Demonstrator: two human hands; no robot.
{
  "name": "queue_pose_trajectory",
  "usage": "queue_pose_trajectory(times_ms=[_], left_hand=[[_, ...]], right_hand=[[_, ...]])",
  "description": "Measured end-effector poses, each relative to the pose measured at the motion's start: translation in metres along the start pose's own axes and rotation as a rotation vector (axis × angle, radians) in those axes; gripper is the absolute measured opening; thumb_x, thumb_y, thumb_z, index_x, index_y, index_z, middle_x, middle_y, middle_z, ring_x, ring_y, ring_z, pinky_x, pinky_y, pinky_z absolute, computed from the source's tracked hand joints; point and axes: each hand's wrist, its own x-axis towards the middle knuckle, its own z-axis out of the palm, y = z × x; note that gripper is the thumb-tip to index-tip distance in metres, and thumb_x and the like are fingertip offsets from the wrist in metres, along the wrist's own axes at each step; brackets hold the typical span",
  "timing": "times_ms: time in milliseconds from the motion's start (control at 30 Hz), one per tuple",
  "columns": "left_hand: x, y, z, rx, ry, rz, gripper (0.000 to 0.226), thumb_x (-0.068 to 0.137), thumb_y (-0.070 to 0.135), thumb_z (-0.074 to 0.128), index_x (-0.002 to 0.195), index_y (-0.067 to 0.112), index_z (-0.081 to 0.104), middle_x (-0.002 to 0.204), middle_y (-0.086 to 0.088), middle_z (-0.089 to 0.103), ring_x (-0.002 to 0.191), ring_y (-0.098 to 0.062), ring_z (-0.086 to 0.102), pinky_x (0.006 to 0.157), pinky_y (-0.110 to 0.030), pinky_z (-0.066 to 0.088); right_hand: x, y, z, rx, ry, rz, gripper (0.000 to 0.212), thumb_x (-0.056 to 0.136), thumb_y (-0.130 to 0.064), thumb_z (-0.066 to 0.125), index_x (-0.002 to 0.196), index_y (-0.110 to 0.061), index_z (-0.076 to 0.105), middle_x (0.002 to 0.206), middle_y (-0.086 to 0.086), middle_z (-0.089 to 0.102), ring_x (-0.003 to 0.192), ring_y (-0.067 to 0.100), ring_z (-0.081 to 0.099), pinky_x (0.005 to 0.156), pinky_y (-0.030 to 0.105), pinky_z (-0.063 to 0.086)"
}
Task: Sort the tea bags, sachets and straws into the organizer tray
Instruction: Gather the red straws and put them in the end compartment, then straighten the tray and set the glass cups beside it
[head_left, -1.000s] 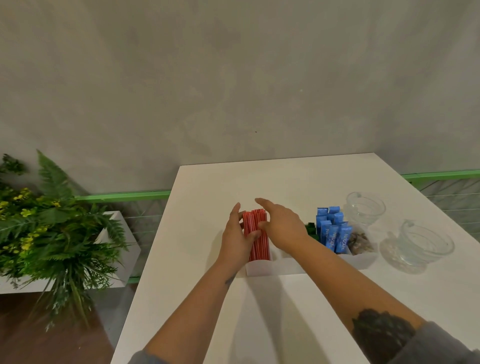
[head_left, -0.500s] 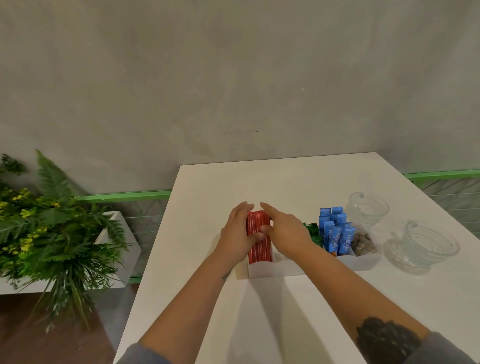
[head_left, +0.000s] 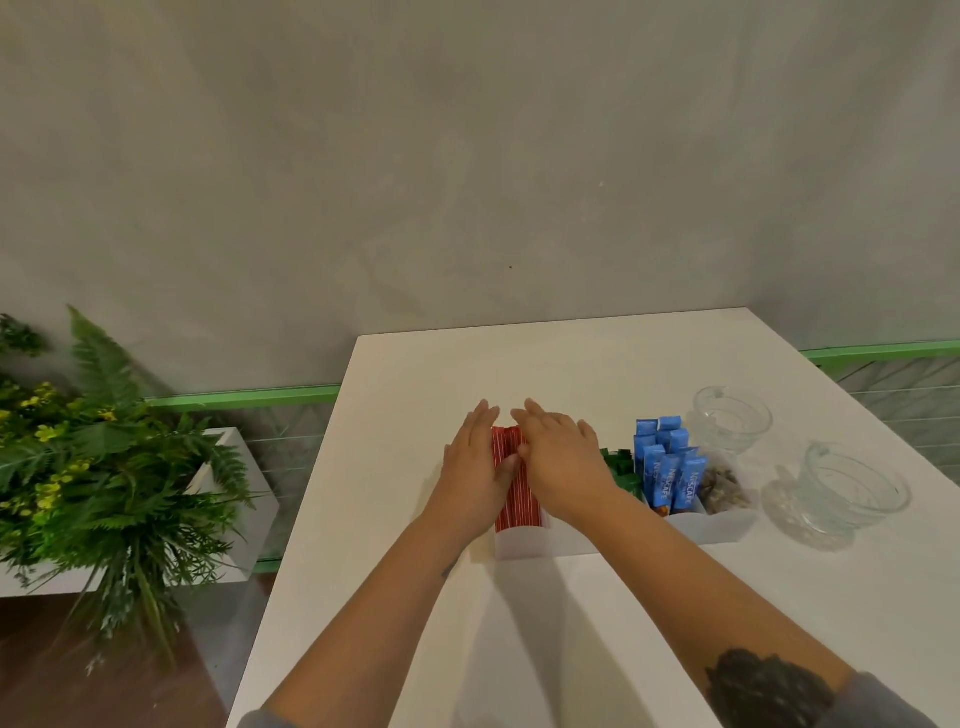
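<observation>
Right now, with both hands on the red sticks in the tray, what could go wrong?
1. The left hand and right hand press the red sticks from both sides; pressing too hard may bend them.
2. The organizer tray looks light and may slide on the table.
3. The right forearm passes close to the blue sachets and could tip them.

The right hand (head_left: 558, 462) covers the right side of the red straws (head_left: 511, 488) and much of the green packets (head_left: 621, 470) behind it, so their count cannot be told. The left hand (head_left: 475, 467) hides the tray's (head_left: 530, 543) left wall. The small brown items (head_left: 724, 488) in the right compartment are too blurred to identify. Both forearms are cut off by the bottom edge.
</observation>
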Motion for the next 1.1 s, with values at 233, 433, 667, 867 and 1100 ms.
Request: queue_pose_trajectory(times_ms=[233, 433, 667, 867, 1100], left_hand=[[-0.015, 0.003, -0.004, -0.075, -0.055, -0.044, 0.065, 0.100, 0.033, 0.039, 0.151, 0.020, 0.000, 0.160, 0.006, -0.001, 0.147, -0.010, -0.006, 0.121, -0.042, 0.007], [-0.047, 0.008, -0.014, -0.216, 0.069, -0.063, 0.059, 0.098, 0.030, 0.043, 0.150, 0.022, 0.015, 0.157, 0.006, 0.018, 0.145, -0.010, 0.016, 0.115, -0.025, 0.015], [-0.093, -0.003, -0.009, -0.366, 0.039, -0.159, 0.058, 0.097, 0.031, 0.046, 0.149, 0.026, 0.020, 0.154, 0.009, 0.024, 0.141, -0.013, 0.026, 0.114, -0.029, 0.023], [-0.112, -0.004, 0.010, -0.484, 0.030, -0.268, 0.059, 0.096, 0.036, 0.048, 0.147, 0.033, 0.019, 0.155, 0.010, 0.022, 0.140, -0.016, 0.030, 0.114, -0.044, 0.031], [-0.119, 0.011, 0.044, -0.630, 0.166, -0.379, 0.063, 0.095, 0.018, 0.052, 0.148, 0.028, 0.018, 0.148, 0.008, 0.031, 0.137, -0.014, 0.033, 0.113, -0.045, 0.032]], right_hand=[[-0.013, -0.004, -0.004, 0.093, 0.026, -0.036, 0.055, 0.100, -0.020, 0.034, 0.151, -0.025, 0.011, 0.160, -0.003, 0.003, 0.147, 0.017, 0.005, 0.118, 0.044, 0.001], [-0.062, -0.009, -0.015, 0.375, 0.262, 0.029, 0.045, 0.096, -0.022, 0.049, 0.140, -0.025, 0.038, 0.140, -0.007, 0.047, 0.131, 0.012, 0.037, 0.105, 0.027, 0.031], [-0.131, 0.022, 0.002, 0.594, 0.505, 0.264, 0.038, 0.088, -0.013, 0.060, 0.124, -0.022, 0.053, 0.113, -0.015, 0.054, 0.110, 0.008, 0.052, 0.093, 0.024, 0.041], [-0.164, 0.068, 0.017, 0.771, 0.658, 0.460, 0.046, 0.083, -0.007, 0.066, 0.124, -0.020, 0.048, 0.118, -0.008, 0.051, 0.109, 0.016, 0.051, 0.083, 0.029, 0.043], [-0.162, 0.134, 0.029, 0.929, 0.576, 0.520, 0.076, 0.077, -0.002, 0.071, 0.141, -0.017, 0.032, 0.142, 0.001, 0.034, 0.129, 0.020, 0.038, 0.101, 0.034, 0.036]])
